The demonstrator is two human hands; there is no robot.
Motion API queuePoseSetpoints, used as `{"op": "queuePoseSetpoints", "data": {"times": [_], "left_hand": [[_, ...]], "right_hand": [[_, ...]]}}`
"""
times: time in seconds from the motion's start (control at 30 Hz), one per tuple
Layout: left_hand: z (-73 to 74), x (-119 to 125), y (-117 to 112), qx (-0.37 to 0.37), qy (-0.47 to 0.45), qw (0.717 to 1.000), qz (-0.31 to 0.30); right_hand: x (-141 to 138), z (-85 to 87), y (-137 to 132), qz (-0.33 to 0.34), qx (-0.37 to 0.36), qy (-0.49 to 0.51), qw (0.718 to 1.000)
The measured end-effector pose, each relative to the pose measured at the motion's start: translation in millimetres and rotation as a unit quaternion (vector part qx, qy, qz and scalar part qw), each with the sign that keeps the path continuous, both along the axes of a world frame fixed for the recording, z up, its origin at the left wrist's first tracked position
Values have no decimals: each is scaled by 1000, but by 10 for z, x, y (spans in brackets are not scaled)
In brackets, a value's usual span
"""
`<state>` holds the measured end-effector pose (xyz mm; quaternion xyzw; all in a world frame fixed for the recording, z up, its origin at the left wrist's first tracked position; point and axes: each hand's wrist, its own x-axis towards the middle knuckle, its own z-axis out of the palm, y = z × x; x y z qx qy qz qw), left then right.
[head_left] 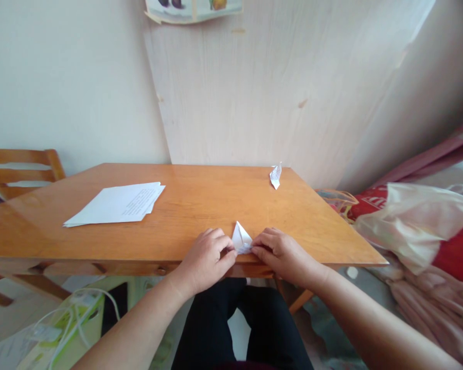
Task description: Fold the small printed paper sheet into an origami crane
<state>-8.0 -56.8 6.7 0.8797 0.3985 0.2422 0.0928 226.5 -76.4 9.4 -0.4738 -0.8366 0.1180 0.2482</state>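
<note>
A small piece of white paper (241, 238), folded to a point at its top, lies at the front edge of the wooden table (216, 205). My left hand (212, 253) pinches its left lower corner between thumb and fingers. On the opposite side, my right hand (280, 252) grips the right lower corner, fingers closed. Some printing or creasing shows along the paper's lower part. The fingertips partly cover both corners.
A stack of white sheets (116, 203), the top one with printed text, lies at the left. Another folded paper piece (275, 176) stands near the back right corner. A wooden chair (23, 172) is at far left, and plastic bags (416, 221) lie right of the table.
</note>
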Motion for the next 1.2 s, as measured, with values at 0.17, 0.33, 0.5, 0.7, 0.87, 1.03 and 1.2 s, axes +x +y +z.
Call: {"op": "queuePoseSetpoints", "data": {"times": [0.17,0.33,0.5,0.7,0.87,1.03,1.2], "left_hand": [[44,-25,44,-39,-1,999,-1],[80,-33,73,-58,7,998,1],[95,-66,119,-92,3,996,-8],[134,-78,102,-112,-11,994,-6],[112,-39,84,-88,1,996,16],[93,-23,80,-71,19,997,21],[114,8,59,-49,56,996,42]], "right_hand": [[-19,12,71,-20,-37,17,999],[-40,35,134,-30,-54,1,998],[-65,49,165,-55,-82,-12,995],[-82,57,165,-61,-90,-18,994],[-96,80,155,-66,-88,-13,994],[-111,114,155,-64,-88,-17,994],[-111,113,165,-62,-92,-19,994]]}}
